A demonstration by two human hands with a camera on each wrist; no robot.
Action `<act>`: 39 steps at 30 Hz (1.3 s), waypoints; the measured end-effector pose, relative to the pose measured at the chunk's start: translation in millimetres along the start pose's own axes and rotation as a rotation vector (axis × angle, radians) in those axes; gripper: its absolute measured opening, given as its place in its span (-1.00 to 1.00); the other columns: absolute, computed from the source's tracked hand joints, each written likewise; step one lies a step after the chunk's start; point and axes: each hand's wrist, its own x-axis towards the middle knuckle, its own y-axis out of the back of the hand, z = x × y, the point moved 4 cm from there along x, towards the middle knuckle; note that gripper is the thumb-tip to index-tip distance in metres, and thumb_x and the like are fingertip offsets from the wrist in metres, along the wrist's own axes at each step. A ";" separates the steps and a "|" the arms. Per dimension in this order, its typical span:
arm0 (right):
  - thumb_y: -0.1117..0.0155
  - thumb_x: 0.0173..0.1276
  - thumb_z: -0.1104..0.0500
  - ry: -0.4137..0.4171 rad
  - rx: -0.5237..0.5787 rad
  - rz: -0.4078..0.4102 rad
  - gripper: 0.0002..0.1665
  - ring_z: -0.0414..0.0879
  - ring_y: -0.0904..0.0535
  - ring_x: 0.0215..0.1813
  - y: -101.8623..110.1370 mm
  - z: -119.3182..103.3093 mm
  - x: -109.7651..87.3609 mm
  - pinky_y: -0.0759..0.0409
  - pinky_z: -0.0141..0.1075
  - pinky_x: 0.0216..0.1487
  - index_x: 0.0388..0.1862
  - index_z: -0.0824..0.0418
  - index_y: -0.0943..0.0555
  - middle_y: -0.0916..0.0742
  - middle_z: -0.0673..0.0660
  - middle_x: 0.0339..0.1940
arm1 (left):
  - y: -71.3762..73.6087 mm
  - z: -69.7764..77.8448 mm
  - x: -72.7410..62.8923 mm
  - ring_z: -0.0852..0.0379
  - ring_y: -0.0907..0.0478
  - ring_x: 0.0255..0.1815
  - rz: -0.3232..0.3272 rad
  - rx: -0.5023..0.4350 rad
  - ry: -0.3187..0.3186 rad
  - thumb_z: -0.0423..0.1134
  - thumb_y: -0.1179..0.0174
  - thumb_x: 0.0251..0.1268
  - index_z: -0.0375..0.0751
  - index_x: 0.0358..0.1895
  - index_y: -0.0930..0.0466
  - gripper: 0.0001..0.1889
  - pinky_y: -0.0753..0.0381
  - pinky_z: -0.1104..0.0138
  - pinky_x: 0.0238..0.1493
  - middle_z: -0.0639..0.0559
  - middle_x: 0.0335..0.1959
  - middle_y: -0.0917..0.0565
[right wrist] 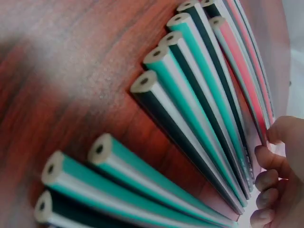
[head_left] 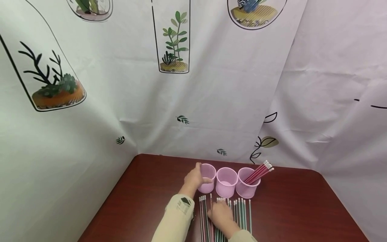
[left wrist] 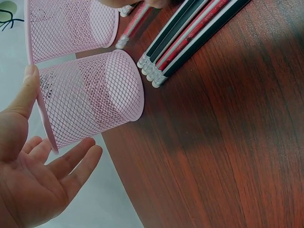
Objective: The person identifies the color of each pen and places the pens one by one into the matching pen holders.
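Observation:
My left hand (head_left: 193, 178) holds the leftmost pink mesh pencil cup (head_left: 207, 186), thumb and fingers spread about its rim. In the left wrist view the thumb touches the rim of this cup (left wrist: 90, 102), and two fingers reach out beside its wall. My right hand (head_left: 222, 214) is over the row of pencils, fingers curled, pinching a red-and-white pencil (right wrist: 240, 59) between thumb and forefinger. Near it lie green-and-white pencils (right wrist: 137, 183) and black-and-white pencils (right wrist: 183, 137). Part of the row is hidden under the right hand.
A middle pink cup (head_left: 225, 191) and a right pink cup (head_left: 246, 191) stand beside the first. The right one holds several red pencils (head_left: 257, 173), leaning right. Everything stands on a dark red wooden table (head_left: 145, 188), with a printed white cloth (head_left: 211, 101) hanging behind.

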 end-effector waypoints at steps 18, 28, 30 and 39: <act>-0.20 -0.03 0.09 0.020 0.235 0.087 -0.62 -0.27 -0.16 -0.75 44.0 -4.1 -0.6 -0.17 -0.40 -0.74 -0.83 0.02 -0.23 -0.28 -0.17 -0.85 | 1.3 -2.5 1.2 -0.19 -0.54 -0.10 0.015 0.010 -0.015 0.04 -0.52 -0.31 -0.22 0.29 -0.21 -0.01 -0.46 -0.06 -0.12 -0.29 -0.06 -0.59; -0.20 -0.07 0.08 -0.073 0.310 0.145 -0.66 -0.25 -0.18 -0.76 77.5 6.7 13.4 -0.17 -0.37 -0.73 -0.85 0.02 -0.27 -0.30 -0.16 -0.87 | 1.4 -1.9 1.2 -0.17 -0.55 -0.12 0.012 0.035 -0.010 0.06 -0.52 -0.32 -0.19 0.26 -0.23 -0.02 -0.48 -0.03 -0.19 -0.25 -0.07 -0.59; -0.20 -0.06 0.08 -0.096 0.356 0.148 -0.69 -0.25 -0.21 -0.75 86.5 10.7 18.4 -0.19 -0.37 -0.72 -0.82 0.03 -0.31 -0.34 -0.15 -0.85 | 1.1 -1.8 1.0 -0.17 -0.54 -0.11 0.008 0.028 -0.008 0.06 -0.51 -0.32 -0.20 0.27 -0.23 -0.02 -0.48 -0.03 -0.17 -0.26 -0.06 -0.59; -0.27 0.04 0.13 -0.200 0.508 0.180 -0.82 -0.20 -0.36 -0.65 126.9 41.3 40.6 -0.34 -0.33 -0.60 -0.65 0.13 -0.50 -0.51 -0.07 -0.73 | -1.0 -2.1 0.6 -0.19 -0.53 -0.06 -0.004 -0.002 -0.002 0.05 -0.51 -0.30 -0.21 0.28 -0.21 -0.02 -0.46 -0.05 -0.12 -0.27 -0.02 -0.57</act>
